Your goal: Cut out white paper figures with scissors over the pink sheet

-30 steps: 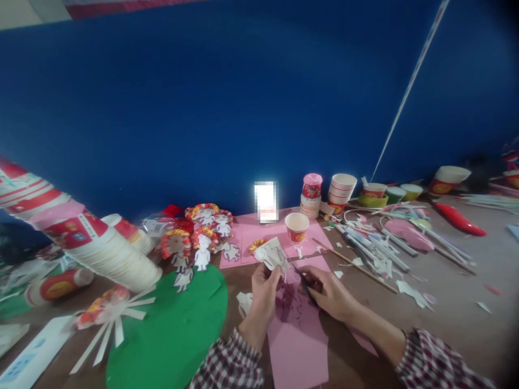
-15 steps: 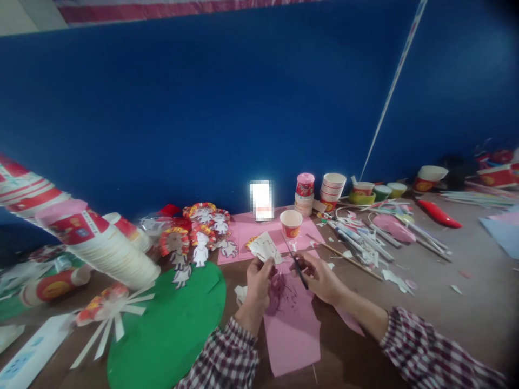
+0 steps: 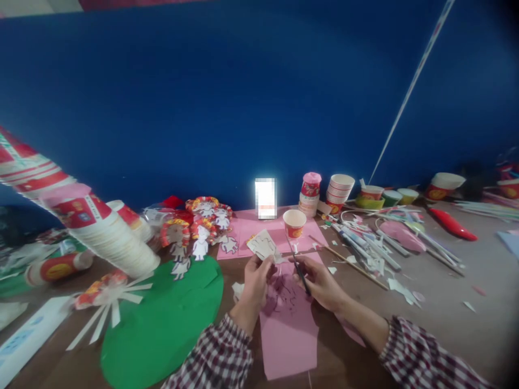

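My left hand [image 3: 256,283] pinches a white paper piece [image 3: 263,246] by its lower edge; a figure is outlined on it, with some red and yellow at its left corner. In my right hand [image 3: 322,283] is a slim dark tool that looks like scissors [image 3: 299,268], its thin tip pointing up and away, just right of the paper. Its handle is partly hidden by my fingers. Beneath both hands lies a pink sheet [image 3: 290,346] with dark scribble-like marks. A paper cup [image 3: 294,222] stands beyond the tool's tip.
Left are a green paper oval [image 3: 162,324], paper figures [image 3: 200,246] and a leaning stack of cups [image 3: 117,246]. Stacked cups [image 3: 339,190] stand at the back. Pens [image 3: 365,246], a wooden stick [image 3: 357,267], scraps and a red pepper-shaped object [image 3: 452,224] lie right. A blue wall [image 3: 243,97] rises behind.
The view has shifted slightly. The paper stays in my left hand and the tool in my right; the tool stands a little steeper and my right fingers are slightly nearer the paper.
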`<state>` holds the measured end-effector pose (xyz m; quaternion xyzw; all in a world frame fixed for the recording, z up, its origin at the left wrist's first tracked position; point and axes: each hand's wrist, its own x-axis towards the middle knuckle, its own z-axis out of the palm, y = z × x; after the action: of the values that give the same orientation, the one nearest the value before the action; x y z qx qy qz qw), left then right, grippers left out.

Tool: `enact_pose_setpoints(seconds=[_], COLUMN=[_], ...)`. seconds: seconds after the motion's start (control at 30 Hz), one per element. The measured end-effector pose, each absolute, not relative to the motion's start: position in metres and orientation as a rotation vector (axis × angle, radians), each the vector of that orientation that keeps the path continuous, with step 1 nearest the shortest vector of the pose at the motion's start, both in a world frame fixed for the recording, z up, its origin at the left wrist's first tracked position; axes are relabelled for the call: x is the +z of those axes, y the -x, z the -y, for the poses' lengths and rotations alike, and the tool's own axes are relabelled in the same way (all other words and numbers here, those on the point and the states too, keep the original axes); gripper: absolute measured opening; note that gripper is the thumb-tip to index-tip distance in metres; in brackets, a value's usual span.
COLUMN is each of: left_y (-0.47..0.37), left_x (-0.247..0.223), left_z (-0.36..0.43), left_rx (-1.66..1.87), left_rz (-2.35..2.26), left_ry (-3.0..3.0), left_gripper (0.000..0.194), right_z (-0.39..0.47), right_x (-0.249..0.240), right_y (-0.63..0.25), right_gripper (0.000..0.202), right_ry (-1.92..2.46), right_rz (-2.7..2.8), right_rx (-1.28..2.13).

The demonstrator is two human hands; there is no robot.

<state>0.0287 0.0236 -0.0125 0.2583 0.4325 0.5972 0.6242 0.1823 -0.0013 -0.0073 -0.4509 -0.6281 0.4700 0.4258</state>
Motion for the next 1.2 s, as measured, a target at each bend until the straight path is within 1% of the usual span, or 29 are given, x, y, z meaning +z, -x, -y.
enact_pose_setpoints(seconds=[0.2, 0.53, 0.73, 0.93, 1.2], left_y=[-0.030, -0.028, -0.028, -0.027, -0.027], left_x=[-0.010, -0.011, -0.005, -0.007, -0.003], left_z=[-0.026, -0.024, -0.023, -0.023, -0.020], left_rx=[1.424, 1.404, 1.415, 1.397, 1.355], left_rz=[-0.972, -1.018, -0.955, -0.906, -0.930], left_ry=[-0.540, -0.555, -0.487, -0.524, -0.542], left_gripper=[0.024, 0.028, 0.022, 0.019, 0.020], right_z=[0.005, 0.012, 0.012, 0.009, 0.010], right_x=[-0.005, -0.002, -0.003, -0.005, -0.007], right_y=[-0.180, -0.179, -0.179, -0.181, -0.183], right_gripper=[0.035, 0.036, 0.035, 0.040, 0.044], right_ry=[1.121, 1.101, 1.101, 1.126, 1.122], right_rz=[1.576, 1.598, 1.635, 1.729, 1.727], right_rx=[1.270, 1.365, 1.396, 1.356, 1.386])
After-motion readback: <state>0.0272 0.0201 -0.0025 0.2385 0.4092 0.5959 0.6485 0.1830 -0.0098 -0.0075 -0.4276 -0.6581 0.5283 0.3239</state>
